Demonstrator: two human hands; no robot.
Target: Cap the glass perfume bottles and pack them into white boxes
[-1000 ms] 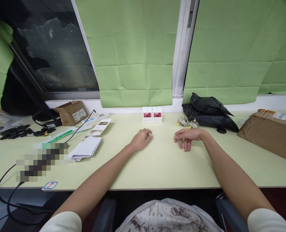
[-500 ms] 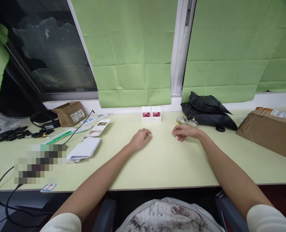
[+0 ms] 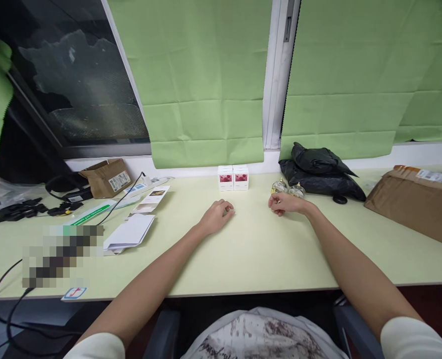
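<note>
My left hand [image 3: 217, 215] rests on the pale green desk [image 3: 250, 249] with its fingers loosely curled and nothing in it. To its right, my right hand [image 3: 283, 203] lies curled into a fist, and I cannot tell whether anything sits inside it. It is just in front of two small round glass bottles with gold caps [image 3: 288, 188], close to them but apart. Two small white boxes with pink pictures [image 3: 233, 177] stand side by side at the back, between and beyond my hands.
A black plastic bag [image 3: 321, 172] lies behind the bottles, and a brown cardboard box [image 3: 411, 204] sits at the right. To the left are white envelopes [image 3: 131, 232], leaflets, a small open carton [image 3: 107, 175], black cables and headphones. Green blinds cover the window.
My right hand has drawn back from the desk's middle toward the glass bottles and its fingers have curled into a fist. The left hand has stayed put.
</note>
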